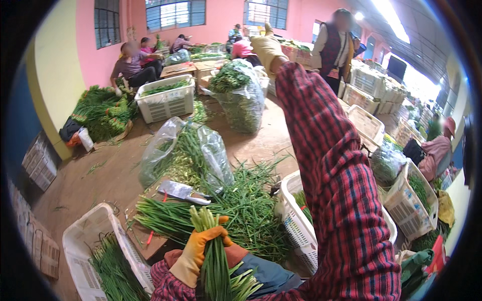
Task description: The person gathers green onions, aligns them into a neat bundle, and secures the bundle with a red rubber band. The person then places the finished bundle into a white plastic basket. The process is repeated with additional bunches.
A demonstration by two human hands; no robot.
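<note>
My left hand, in an orange and cream work glove, is wrapped around a bunch of long chive-like green stalks above my lap, pale ends up. My right arm is stretched far forward in a red plaid sleeve. At its end my right hand, in a cream glove, is raised with one finger pointing up; its other fingers are hard to make out. Before me a cleaver lies beside a pile of loose green stalks. Red ties lie on the brown board.
White plastic crates holding greens stand at my left and right. A clear bag of trimmings sits just ahead, a fuller bag beyond. A person stands at the back right; several others sit by the pink wall.
</note>
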